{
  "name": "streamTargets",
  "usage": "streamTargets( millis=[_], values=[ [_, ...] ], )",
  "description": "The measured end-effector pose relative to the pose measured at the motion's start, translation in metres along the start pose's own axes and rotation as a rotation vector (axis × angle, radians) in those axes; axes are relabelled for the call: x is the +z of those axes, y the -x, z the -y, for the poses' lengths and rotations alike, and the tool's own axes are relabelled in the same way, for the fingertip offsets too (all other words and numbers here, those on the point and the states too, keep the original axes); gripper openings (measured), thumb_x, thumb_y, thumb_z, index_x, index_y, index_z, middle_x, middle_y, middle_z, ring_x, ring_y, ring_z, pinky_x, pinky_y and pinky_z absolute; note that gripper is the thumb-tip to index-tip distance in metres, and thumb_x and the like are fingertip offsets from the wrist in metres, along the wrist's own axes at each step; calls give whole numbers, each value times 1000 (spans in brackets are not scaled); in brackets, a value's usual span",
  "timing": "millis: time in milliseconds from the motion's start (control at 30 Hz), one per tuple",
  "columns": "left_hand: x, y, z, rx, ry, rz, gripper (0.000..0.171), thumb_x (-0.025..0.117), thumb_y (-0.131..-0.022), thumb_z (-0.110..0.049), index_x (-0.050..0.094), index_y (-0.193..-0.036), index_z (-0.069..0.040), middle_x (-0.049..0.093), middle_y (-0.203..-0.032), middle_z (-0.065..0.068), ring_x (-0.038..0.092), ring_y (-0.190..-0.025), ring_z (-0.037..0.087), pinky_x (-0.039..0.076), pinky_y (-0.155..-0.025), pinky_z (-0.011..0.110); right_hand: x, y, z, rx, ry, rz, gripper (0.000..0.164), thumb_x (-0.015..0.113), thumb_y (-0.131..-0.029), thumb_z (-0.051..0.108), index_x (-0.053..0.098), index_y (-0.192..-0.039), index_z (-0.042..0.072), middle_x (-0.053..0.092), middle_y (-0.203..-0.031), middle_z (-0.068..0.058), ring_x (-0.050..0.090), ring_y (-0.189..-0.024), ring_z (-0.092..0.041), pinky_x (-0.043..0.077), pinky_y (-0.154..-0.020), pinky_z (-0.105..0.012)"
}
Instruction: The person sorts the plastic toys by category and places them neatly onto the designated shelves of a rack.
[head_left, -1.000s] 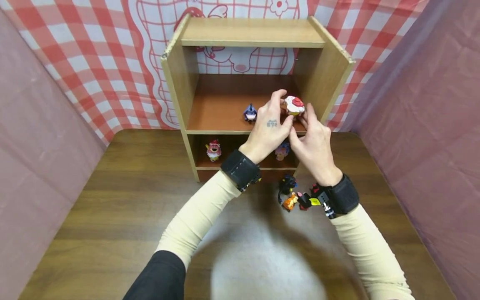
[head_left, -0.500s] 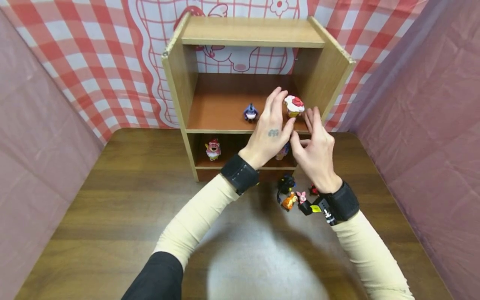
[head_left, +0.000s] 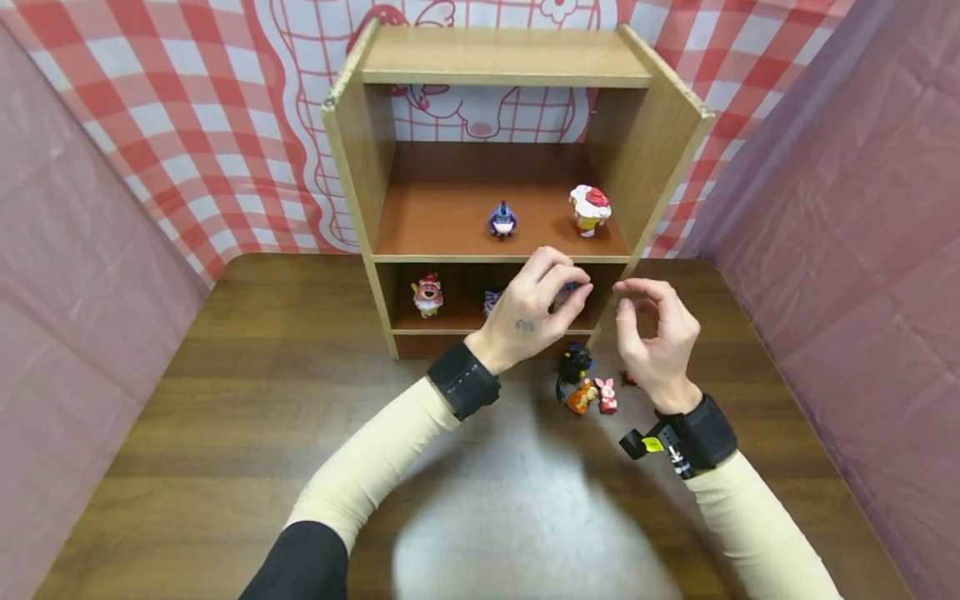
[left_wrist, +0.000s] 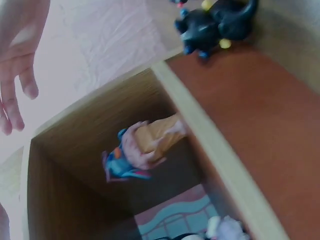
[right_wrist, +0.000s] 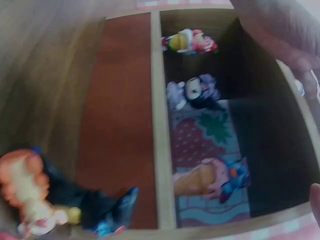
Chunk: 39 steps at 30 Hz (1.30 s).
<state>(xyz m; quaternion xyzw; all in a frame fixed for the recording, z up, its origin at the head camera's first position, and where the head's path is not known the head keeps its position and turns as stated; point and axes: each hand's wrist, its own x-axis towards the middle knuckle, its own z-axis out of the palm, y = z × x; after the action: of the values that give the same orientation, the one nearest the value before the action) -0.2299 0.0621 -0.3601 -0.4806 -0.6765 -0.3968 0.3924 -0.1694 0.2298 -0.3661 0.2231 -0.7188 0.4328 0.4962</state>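
On the upper shelf at right stands a figure with a white and red cupcake top point(head_left: 589, 208); a blue-grey donkey figure point(head_left: 502, 220) stands left of it. My left hand point(head_left: 528, 308), loosely curled and holding nothing, is in front of the lower compartment. Apart from it, my right hand point(head_left: 660, 342) hangs by the cabinet's right edge, fingers bent, nothing in them. Behind my left hand, a blue character on an ice-cream cone point(right_wrist: 205, 177) stands in the lower compartment, mostly hidden in the head view but plain in both wrist views.
The wooden cabinet point(head_left: 506, 57) stands at the table's back. Its lower compartment also holds a pink bear figure point(head_left: 427, 296) and a purple figure point(right_wrist: 194, 92). A black figure point(head_left: 574, 363), an orange tiger point(head_left: 581, 397) and a pink piglet point(head_left: 607, 396) stand on the table point(head_left: 247, 400).
Both hands have drawn back and down from the cupcake-topped figure and moved apart. That figure now stands alone on the upper shelf.
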Motion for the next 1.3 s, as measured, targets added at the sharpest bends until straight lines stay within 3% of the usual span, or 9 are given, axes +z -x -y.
streamTargets(
  millis=[167,400,533,667,833,1033,1300],
  values=[
    [8,16,-3,-38,55,100,5,67,-96,-7,67,-97,-2,65,-92,5,60,-87,13,49,-82,19,-10,18,-27,-1,51,46,10,60,-84,-7,67,-87,-13,70,-77,-22,59,-69,-4,46,-67,-12],
    [25,37,-6,-165,91,310,5,67,-96,-9,68,-99,-5,71,-93,2,65,-84,9,51,-79,17,-27,46,-70,34,117,285,13,66,-79,-8,74,-86,0,70,-71,-6,56,-58,-3,44,-56,-13],
    [34,47,-5,-248,35,459,6,66,-98,-14,70,-101,-10,72,-91,-3,64,-77,5,51,-71,19,-33,54,-81,108,154,451,16,69,-80,-7,74,-92,4,71,-72,-3,59,-59,-5,47,-56,-15],
    [42,54,-4,-285,-55,591,10,65,-100,-22,71,-101,-14,73,-89,-5,65,-74,6,54,-67,24,-36,58,-85,179,178,638,18,72,-85,-4,74,-100,5,76,-82,-5,67,-65,-10,55,-59,-23],
    [50,61,-7,-348,-180,701,14,67,-99,-28,69,-101,-15,74,-90,-4,71,-76,14,57,-64,33,-37,61,-86,255,215,797,16,73,-89,2,75,-105,6,77,-85,-4,70,-66,-10,57,-61,-30],
    [56,68,-8,-400,-273,757,13,66,-100,-28,71,-102,-17,74,-86,-2,73,-78,18,57,-62,36,-35,63,-85,340,247,857,14,73,-90,8,74,-104,7,75,-78,1,68,-65,-6,55,-62,-26],
    [57,73,-8,-415,-289,803,12,64,-101,-26,74,-103,-19,76,-91,-2,74,-81,18,58,-65,36,-34,65,-82,405,192,867,10,73,-88,3,73,-99,1,72,-73,-2,65,-63,-8,54,-55,-22]
  ],
)
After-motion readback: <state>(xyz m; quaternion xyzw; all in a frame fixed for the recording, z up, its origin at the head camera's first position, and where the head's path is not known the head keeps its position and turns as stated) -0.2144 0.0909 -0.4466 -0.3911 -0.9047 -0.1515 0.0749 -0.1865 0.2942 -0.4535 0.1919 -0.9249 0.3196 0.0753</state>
